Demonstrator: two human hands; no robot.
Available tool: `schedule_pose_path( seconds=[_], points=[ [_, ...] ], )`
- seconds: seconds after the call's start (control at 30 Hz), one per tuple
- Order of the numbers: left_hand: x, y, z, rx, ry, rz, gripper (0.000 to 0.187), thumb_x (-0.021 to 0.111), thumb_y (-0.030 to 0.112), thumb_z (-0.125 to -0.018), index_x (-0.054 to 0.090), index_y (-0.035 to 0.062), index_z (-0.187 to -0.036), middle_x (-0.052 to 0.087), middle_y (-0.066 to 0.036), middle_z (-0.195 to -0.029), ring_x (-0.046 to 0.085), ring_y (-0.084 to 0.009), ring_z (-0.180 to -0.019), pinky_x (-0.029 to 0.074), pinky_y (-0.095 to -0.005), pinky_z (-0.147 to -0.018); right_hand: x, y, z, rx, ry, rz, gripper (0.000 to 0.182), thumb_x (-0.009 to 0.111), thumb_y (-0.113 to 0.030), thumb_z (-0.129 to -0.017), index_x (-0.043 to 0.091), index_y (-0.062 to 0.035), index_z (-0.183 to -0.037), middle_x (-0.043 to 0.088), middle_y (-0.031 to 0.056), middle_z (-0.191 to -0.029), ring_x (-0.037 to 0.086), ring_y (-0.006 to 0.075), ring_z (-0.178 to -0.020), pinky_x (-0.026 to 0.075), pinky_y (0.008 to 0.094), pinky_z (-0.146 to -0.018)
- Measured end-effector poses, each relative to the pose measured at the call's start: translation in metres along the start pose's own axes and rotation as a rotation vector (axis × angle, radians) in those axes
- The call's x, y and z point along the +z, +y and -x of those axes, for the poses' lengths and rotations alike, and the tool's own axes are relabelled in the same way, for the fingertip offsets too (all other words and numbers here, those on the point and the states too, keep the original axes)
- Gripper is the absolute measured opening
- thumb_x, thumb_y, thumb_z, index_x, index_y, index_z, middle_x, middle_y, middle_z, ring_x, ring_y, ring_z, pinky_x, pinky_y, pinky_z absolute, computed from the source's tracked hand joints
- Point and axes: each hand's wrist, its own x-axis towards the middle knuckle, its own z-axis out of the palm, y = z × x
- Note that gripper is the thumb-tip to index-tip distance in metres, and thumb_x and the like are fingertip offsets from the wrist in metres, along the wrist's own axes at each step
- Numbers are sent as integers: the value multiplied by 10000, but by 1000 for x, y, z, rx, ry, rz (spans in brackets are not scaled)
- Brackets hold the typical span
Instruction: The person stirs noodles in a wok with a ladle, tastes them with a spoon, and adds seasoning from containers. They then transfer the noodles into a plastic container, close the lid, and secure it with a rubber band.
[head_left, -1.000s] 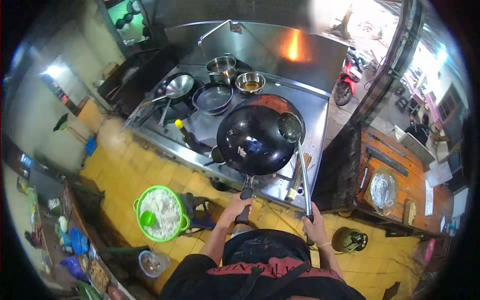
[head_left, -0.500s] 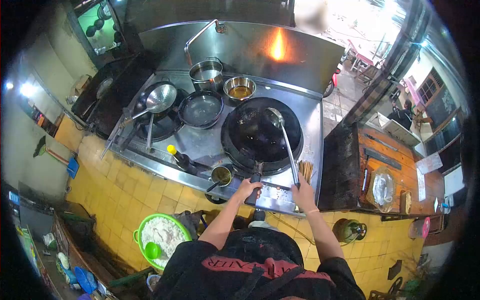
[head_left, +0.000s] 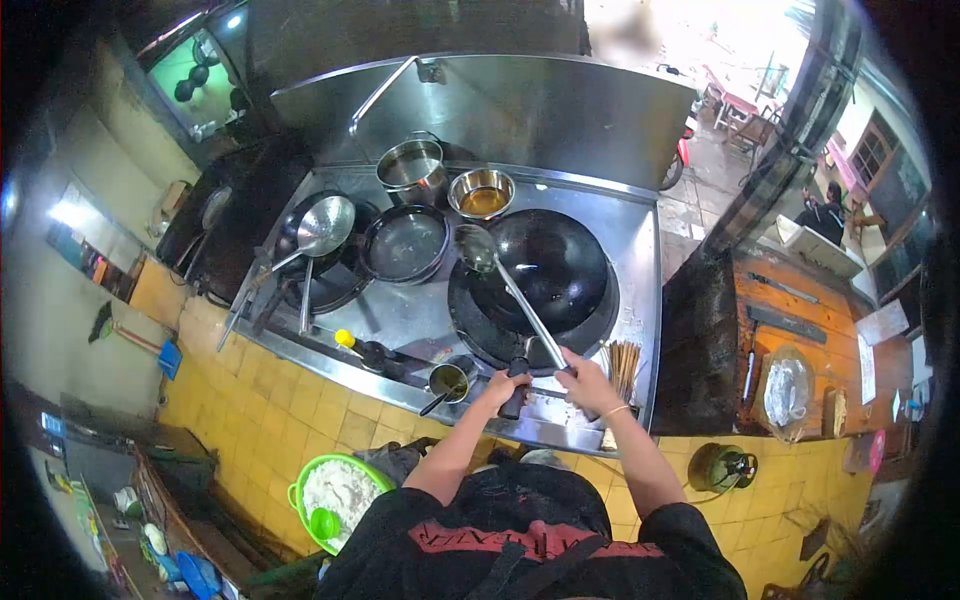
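Note:
A black wok [head_left: 560, 275] sits on the burner in front of me. My left hand [head_left: 503, 389] is closed around its dark handle [head_left: 517, 368]. My right hand [head_left: 588, 385] grips the long handle of a metal ladle [head_left: 527, 308], whose bowl [head_left: 476, 247] is over the wok's left rim. The inside of the wok looks dark and glossy, with no food visible. Just right of my right hand stands a bundle of thin wooden sticks [head_left: 625, 365]. A small pot with dark liquid [head_left: 448, 381] is left of my left hand, near a yellow-capped bottle [head_left: 366, 353].
Behind the wok are a steel bowl of brownish liquid [head_left: 482, 195] and a tall pot [head_left: 412, 170]. To the left sit a dark pan [head_left: 405, 243] and a strainer [head_left: 326, 223]. A green basin of rice [head_left: 343, 494] is low left; a wooden table [head_left: 790, 330] stands right.
The ladle's bowl has swung left from inside the wok to its left rim. The orange glow on the steel back panel is gone. The view has shifted slightly.

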Motion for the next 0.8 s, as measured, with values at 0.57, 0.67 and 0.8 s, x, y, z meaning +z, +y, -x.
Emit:
schedule_pose_path(
  seconds=[0.57,0.67,0.8],
  points=[
    [-70,-66,109,-122,-68,-264,499,588,363,-872,413,16,-1186,592,-111,-981,615,-172,-789,523,-305,-643,5,-3,1,77,251,99,458,559,-96,-801,477,-38,-1247,615,258,-793,590,430,-635,492,439,-602],
    [-82,-71,137,-108,-44,-222,474,593,331,-875,420,14,-1181,592,-128,-996,619,-176,-805,519,-301,-674,22,6,-5,123,504,483,514,534,-83,-801,395,-7,-1290,621,258,-802,598,434,-691,491,469,-638],
    [-101,-93,147,-121,4,-174,405,558,319,-898,448,38,-1168,588,-99,-1020,615,-179,-818,510,-290,-667,57,26,21,281,488,432,532,543,-95,-776,382,74,-1255,600,303,-812,594,445,-767,487,484,-705]
  ],
)
